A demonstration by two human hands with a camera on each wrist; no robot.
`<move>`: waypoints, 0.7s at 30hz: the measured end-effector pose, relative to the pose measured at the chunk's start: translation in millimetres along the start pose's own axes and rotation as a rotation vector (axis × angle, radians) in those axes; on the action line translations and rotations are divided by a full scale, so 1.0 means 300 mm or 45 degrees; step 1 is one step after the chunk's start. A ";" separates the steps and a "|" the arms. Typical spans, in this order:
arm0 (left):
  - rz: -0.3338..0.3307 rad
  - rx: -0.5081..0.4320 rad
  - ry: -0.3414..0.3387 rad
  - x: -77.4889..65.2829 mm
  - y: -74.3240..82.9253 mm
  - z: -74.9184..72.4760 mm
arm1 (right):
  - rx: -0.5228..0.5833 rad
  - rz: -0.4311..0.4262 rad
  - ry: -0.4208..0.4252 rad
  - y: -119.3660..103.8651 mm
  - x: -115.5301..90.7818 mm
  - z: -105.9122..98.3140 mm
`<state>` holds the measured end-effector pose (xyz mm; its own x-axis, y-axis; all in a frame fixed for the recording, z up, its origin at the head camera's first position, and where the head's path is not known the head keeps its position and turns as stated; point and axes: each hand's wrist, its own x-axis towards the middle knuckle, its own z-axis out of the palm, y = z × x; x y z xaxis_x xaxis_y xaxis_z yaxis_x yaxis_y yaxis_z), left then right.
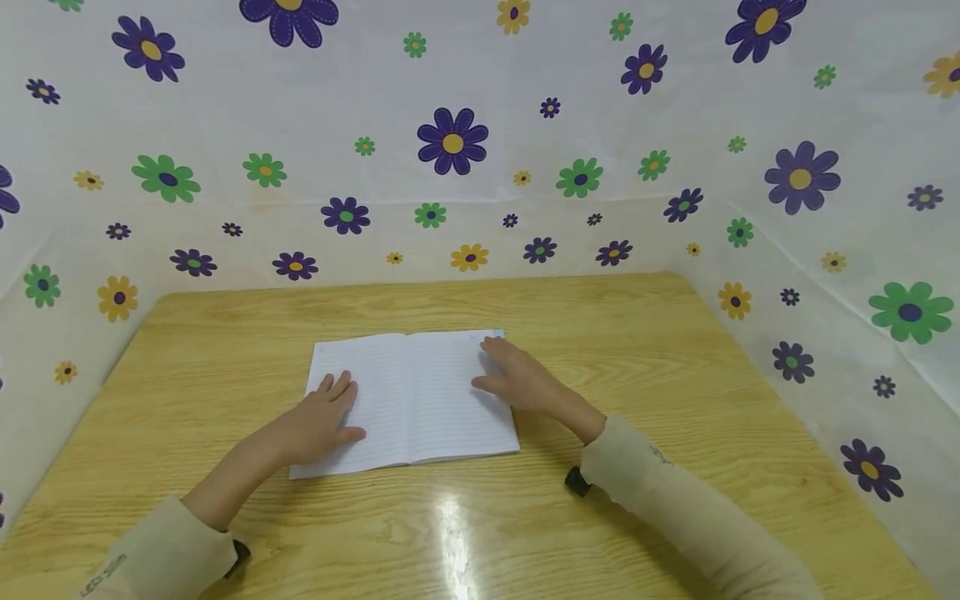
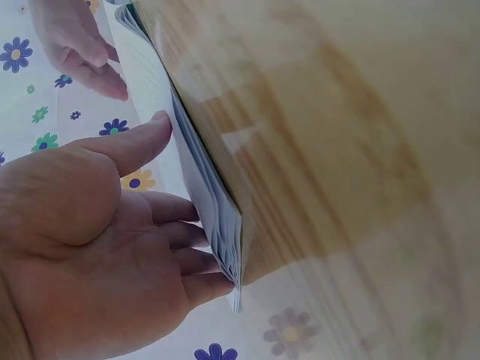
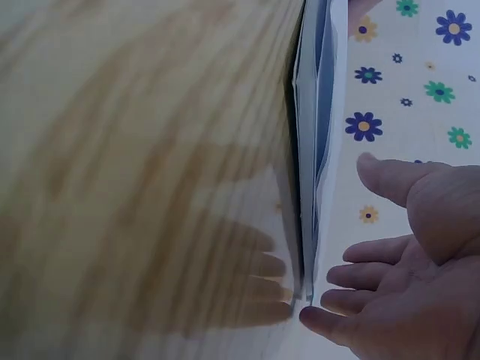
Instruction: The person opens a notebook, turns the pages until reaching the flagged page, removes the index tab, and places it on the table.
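Note:
An open notebook (image 1: 442, 408) with lined white pages lies flat on the wooden table. My left hand (image 1: 318, 422) rests on the left page with its fingers extended; in the left wrist view the fingertips (image 2: 196, 259) and thumb touch the paper. Over the outer edge of the right page is my right hand (image 1: 521, 375), thumb spread from the fingers. In the right wrist view that hand (image 3: 420, 255) has straight fingers beside the notebook (image 3: 306, 165), the lowest fingertip close to the page corner. Neither hand holds anything.
The wood-grained table (image 1: 600, 317) is glossy and reflects light near the front. A white sheet (image 1: 495, 83) printed with purple, green and yellow flowers rises along the back and both sides. Dark bands (image 1: 577, 482) show at both sleeve cuffs.

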<state>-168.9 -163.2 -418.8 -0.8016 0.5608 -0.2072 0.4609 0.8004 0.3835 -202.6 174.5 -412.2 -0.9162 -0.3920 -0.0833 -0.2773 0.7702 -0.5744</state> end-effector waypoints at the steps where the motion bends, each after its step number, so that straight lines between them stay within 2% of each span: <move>1: 0.000 -0.003 0.001 0.000 -0.001 0.000 | -0.011 0.010 -0.018 0.004 0.000 -0.001; 7: 0.002 -0.020 0.008 0.000 -0.005 0.001 | -0.080 0.032 -0.118 0.020 0.008 0.008; 14: -0.021 -0.025 -0.005 0.001 -0.001 -0.001 | -0.167 0.067 -0.147 0.022 0.005 0.019; 21: -0.023 -0.028 0.005 0.000 -0.001 0.000 | -0.252 0.048 -0.198 0.023 -0.001 0.022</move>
<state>-169.0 -163.5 -419.0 -0.8112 0.5454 -0.2111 0.4377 0.8056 0.3992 -202.4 176.7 -421.5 -0.8757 -0.4218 -0.2349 -0.3087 0.8633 -0.3993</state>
